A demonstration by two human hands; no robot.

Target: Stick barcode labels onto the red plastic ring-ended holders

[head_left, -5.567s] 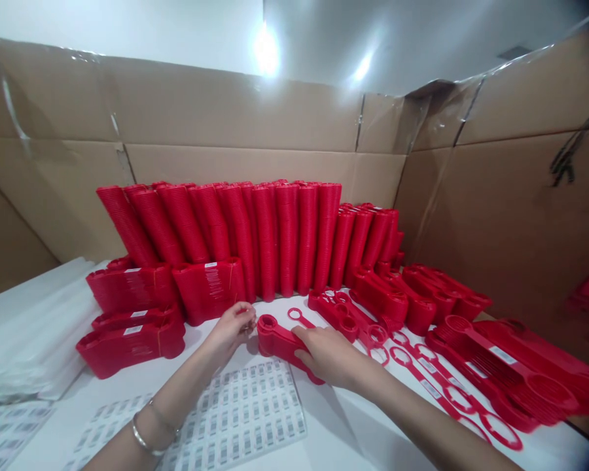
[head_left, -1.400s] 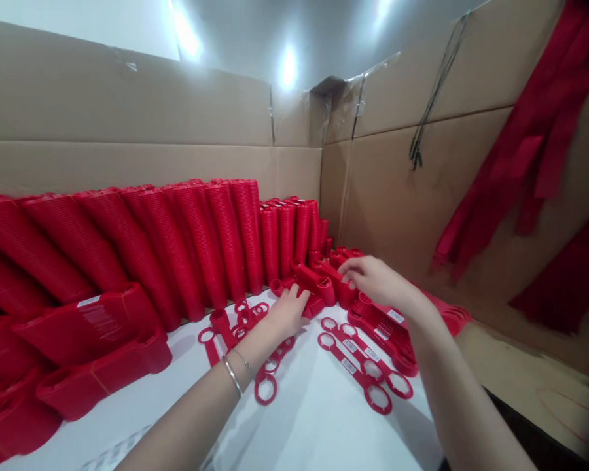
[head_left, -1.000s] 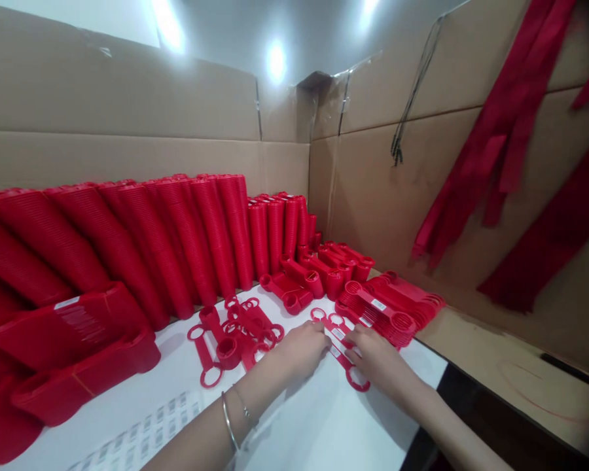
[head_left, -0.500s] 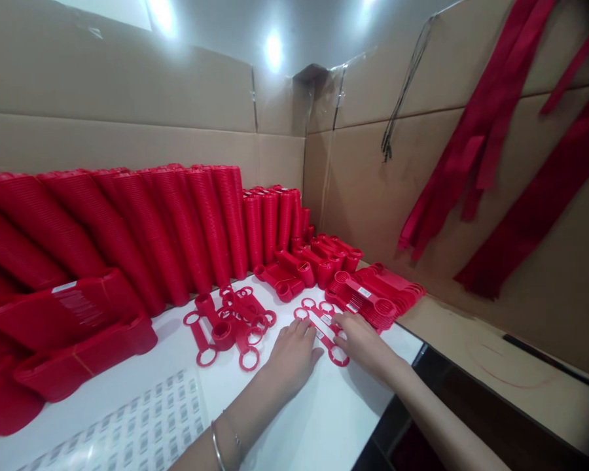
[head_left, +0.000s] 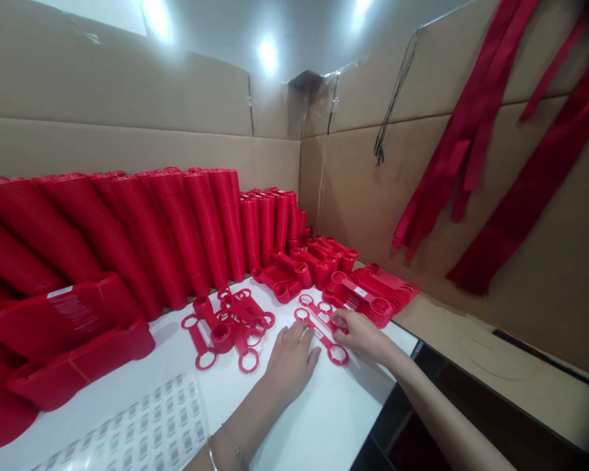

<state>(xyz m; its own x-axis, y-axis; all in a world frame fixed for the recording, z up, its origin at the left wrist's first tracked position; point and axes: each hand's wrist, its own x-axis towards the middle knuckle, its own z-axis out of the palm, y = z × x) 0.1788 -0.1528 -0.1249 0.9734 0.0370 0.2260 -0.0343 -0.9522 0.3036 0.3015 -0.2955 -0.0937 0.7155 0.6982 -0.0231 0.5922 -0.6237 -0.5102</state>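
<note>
Two flat red plastic pieces with a ring at each end lie side by side on the white table; the nearer red piece (head_left: pixel 324 337) and the one behind it bear small white labels. My left hand (head_left: pixel 292 363) rests palm down beside the nearer piece, fingers stretched out and thumb apart. My right hand (head_left: pixel 360 333) has curled fingers pinching the right end of the farther red piece (head_left: pixel 324 316), partly hiding its ring. To the left, a loose heap of similar red ring-ended pieces (head_left: pixel 233 324) lies on the table.
A sheet of barcode labels (head_left: pixel 147 425) lies at the front left. Tall stacks of red pieces (head_left: pixel 167 229) line the cardboard wall (head_left: pixel 152 147). Labelled red pieces (head_left: pixel 363 294) are piled behind my right hand. Red ribbons (head_left: pixel 471 131) hang on the right wall.
My left hand has drawn back slightly from the nearer piece, uncovering its left ring. My right fingers have curled in more. The view has shifted slightly.
</note>
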